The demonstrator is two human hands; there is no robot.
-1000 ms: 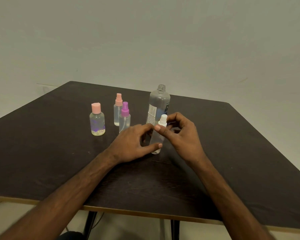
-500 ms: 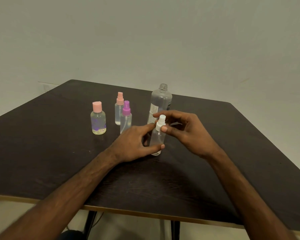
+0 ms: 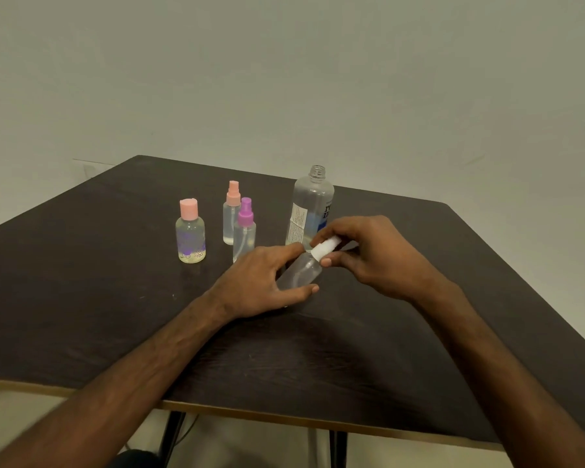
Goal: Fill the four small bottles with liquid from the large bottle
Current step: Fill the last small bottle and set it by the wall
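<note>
The white-capped bottle, small and clear, is tilted at mid-table, just in front of the large bottle. The left hand grips its body. The right hand pinches its cap.

Count: four small bottles. The other three stand upright and capped: pink-capped bottle, pink sprayer, purple sprayer. One large bottle, uncapped.

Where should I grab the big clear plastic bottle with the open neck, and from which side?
Best round the wide labelled body of the large clear plastic bottle, below its shoulder, coming from the right. It stands upright and uncapped, so a side grip should keep it level; the purple-capped spray bottle stands close on its left.
</note>
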